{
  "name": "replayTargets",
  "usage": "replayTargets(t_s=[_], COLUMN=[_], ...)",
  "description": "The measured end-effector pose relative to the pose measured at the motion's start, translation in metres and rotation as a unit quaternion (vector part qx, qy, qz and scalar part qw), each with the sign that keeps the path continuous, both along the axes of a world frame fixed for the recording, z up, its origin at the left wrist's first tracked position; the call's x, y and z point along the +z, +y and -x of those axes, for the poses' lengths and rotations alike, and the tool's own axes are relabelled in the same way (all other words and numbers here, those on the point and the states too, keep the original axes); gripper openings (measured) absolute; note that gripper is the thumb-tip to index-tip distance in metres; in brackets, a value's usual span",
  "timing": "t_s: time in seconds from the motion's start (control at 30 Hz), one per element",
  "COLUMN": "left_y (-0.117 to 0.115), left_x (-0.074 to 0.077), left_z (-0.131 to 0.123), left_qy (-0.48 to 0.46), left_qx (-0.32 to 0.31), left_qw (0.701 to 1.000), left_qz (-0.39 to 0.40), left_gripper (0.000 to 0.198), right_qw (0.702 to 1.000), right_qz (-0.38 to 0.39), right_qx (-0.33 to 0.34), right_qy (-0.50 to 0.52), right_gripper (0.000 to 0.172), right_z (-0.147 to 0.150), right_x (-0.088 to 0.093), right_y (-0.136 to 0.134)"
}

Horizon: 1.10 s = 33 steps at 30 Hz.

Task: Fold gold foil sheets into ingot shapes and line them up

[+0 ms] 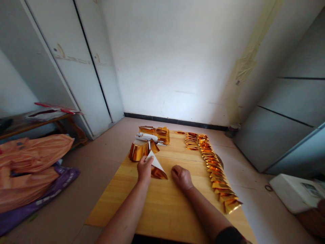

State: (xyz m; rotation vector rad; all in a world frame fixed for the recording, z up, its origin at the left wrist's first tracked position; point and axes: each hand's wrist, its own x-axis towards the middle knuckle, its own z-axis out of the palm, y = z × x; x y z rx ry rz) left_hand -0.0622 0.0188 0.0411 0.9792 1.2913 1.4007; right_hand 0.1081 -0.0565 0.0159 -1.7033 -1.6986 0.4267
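Observation:
My left hand (pixel 144 167) pinches a sheet of gold foil paper (pixel 157 162) between thumb and fingers. Its white back faces up as a pointed triangle, with the shiny gold side showing below. On the wooden table (pixel 162 203), my right hand (pixel 181 176) rests in a loose fist, just right of the sheet and apart from it. I see nothing in that hand. Just beyond my left hand stands a curved stack of gold foil paper (pixel 138 151). Along the table's right side runs a long row of folded gold foil pieces (pixel 213 169), overlapping one another.
More gold foil bundles (pixel 162 135) and a white paper roll (pixel 147 137) lie at the far left of the table. A short row of folded pieces (pixel 191 140) sits beside the long one. Orange and purple bags (pixel 33 162) lie left, a white box (pixel 294 193) right.

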Motion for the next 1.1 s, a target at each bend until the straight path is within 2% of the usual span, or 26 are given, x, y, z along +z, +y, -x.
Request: replayTargets(t_s=[0.07,0.1,0.13,0.2,0.27,0.3,0.37,0.5,0.57,0.63,0.7,0.77,0.87,0.93,1.0,1.03,1.1], left_y=[-0.008,-0.012,-0.016,-0.026,-0.034,-0.037,-0.042,-0.046,-0.052,-0.060,-0.073,-0.088,-0.110,-0.120,-0.123,-0.121,-0.114], left_x=[0.007,0.010,0.011,0.012,0.010,0.008,0.005,0.006,0.007,0.006,0.002,-0.005,-0.017,-0.022,-0.025,-0.027,-0.029], left_z=[-0.011,-0.015,-0.019,-0.024,-0.028,-0.028,-0.030,-0.031,-0.032,-0.033,-0.035,-0.038,-0.040,-0.037,-0.030,-0.025,-0.012], left_qy=[-0.167,-0.221,-0.261,-0.300,-0.308,-0.311,-0.329,-0.368,-0.364,-0.351,-0.330,-0.296,-0.197,-0.142,-0.072,-0.031,0.045], left_qx=[-0.038,-0.057,-0.073,-0.083,-0.091,-0.095,-0.092,-0.085,-0.106,-0.140,-0.174,-0.195,-0.244,-0.300,-0.349,-0.352,-0.305], left_qw=[0.985,0.973,0.962,0.950,0.945,0.943,0.936,0.925,0.924,0.925,0.927,0.933,0.942,0.933,0.924,0.926,0.946], left_qz=[0.029,0.033,0.033,0.032,0.057,0.076,0.087,0.053,0.045,0.038,0.039,0.064,0.119,0.136,0.139,0.135,0.104], left_gripper=[0.032,0.033,0.032,0.030,0.026,0.025,0.024,0.024,0.025,0.027,0.032,0.040,0.032,0.026,0.025,0.024,0.018], right_qw=[0.983,0.956,0.919,0.823,0.748,0.727,0.710,0.726,0.734,0.730,0.725,0.735,0.790,0.840,0.904,0.931,0.965], right_qz=[0.037,0.075,0.118,0.195,0.233,0.242,0.267,0.324,0.265,0.173,0.091,0.048,0.018,0.055,0.111,0.127,0.138], right_qx=[0.015,0.010,0.016,0.022,0.046,0.053,0.066,0.110,0.100,0.046,-0.041,-0.101,-0.124,-0.131,-0.143,-0.148,-0.144], right_qy=[0.178,0.282,0.377,0.532,0.619,0.641,0.648,0.597,0.617,0.659,0.681,0.669,0.601,0.523,0.387,0.309,0.172], right_gripper=[0.027,0.036,0.045,0.064,0.071,0.072,0.073,0.071,0.064,0.058,0.050,0.043,0.048,0.058,0.071,0.076,0.082], right_z=[0.010,0.015,0.021,0.030,0.035,0.036,0.037,0.043,0.047,0.048,0.043,0.033,0.014,0.003,-0.005,-0.008,-0.011], right_x=[0.004,0.006,0.009,0.017,0.023,0.026,0.027,0.019,0.015,0.015,0.016,0.017,0.012,0.007,0.003,0.002,0.002], right_y=[-0.007,-0.011,-0.016,-0.026,-0.035,-0.039,-0.045,-0.052,-0.051,-0.045,-0.036,-0.024,-0.010,-0.004,-0.002,-0.002,-0.003])
